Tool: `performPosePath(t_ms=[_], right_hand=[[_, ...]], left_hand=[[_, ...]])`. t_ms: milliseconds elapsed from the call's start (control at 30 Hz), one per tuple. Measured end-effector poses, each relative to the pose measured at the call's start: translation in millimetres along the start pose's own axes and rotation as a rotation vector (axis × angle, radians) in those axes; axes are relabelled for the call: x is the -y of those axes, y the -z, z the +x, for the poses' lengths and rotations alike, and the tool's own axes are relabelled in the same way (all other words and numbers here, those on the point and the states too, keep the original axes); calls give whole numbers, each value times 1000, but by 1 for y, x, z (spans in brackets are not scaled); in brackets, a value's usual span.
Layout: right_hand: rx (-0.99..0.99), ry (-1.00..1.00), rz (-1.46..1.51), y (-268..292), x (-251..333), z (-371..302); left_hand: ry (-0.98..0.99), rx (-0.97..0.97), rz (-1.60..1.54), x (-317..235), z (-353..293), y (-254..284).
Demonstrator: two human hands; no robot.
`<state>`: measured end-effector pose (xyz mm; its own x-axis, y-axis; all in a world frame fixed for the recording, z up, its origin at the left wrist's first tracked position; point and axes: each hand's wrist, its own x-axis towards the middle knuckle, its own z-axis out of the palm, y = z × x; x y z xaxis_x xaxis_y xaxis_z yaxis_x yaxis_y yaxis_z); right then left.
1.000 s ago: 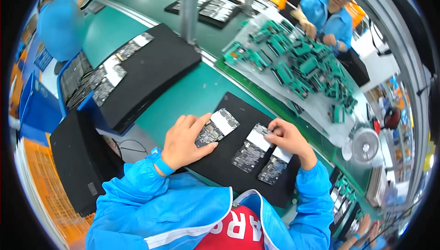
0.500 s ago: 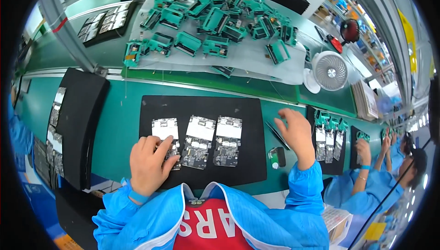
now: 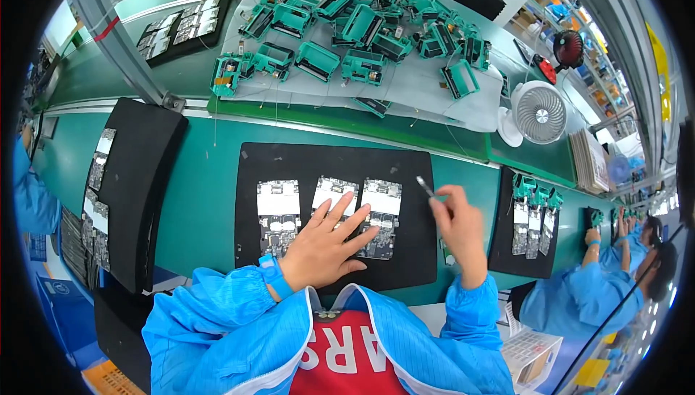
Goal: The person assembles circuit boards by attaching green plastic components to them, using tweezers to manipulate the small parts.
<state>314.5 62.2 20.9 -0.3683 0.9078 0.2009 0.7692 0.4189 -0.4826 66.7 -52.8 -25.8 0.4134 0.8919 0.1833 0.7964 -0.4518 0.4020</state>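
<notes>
A person's two bare hands work over one black mat [image 3: 413,250] on a green table [image 3: 210,178]. Three circuit boards lie side by side on the mat, each with a white patch near its top: a left board [image 3: 279,232], a middle board [image 3: 331,189] and a right board [image 3: 381,198]. The left hand [image 3: 324,249] lies palm down, its fingers spread apart, covering much of the middle board and reaching over the right one. The right hand [image 3: 460,232] is raised beside the mat's right edge, thumb and fingers closed on one slim tool [image 3: 425,186]; it is blurred, but looks like metal tweezers.

Farther right, a second black mat [image 3: 502,259] carries three narrower-looking boards [image 3: 533,234], each topped by a green part. Beyond the table's rail, well over a dozen green plastic frames [image 3: 316,60] lie heaped on one white sheet [image 3: 434,111], with one white fan [image 3: 539,114] at its right.
</notes>
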Motion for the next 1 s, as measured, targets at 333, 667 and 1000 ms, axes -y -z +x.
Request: performPosePath(t_ms=[333,667,1000], right_hand=[[72,195,-181,-41,51,-8],[83,159,-184,-47,64,-9],[51,263,-321,-38,73,-6]], left_hand=[[51,20,-9,-6,-1,-8],[9,-126,-37,-5,-5,-15],[-3,-117,-86,-4,-5,-13]])
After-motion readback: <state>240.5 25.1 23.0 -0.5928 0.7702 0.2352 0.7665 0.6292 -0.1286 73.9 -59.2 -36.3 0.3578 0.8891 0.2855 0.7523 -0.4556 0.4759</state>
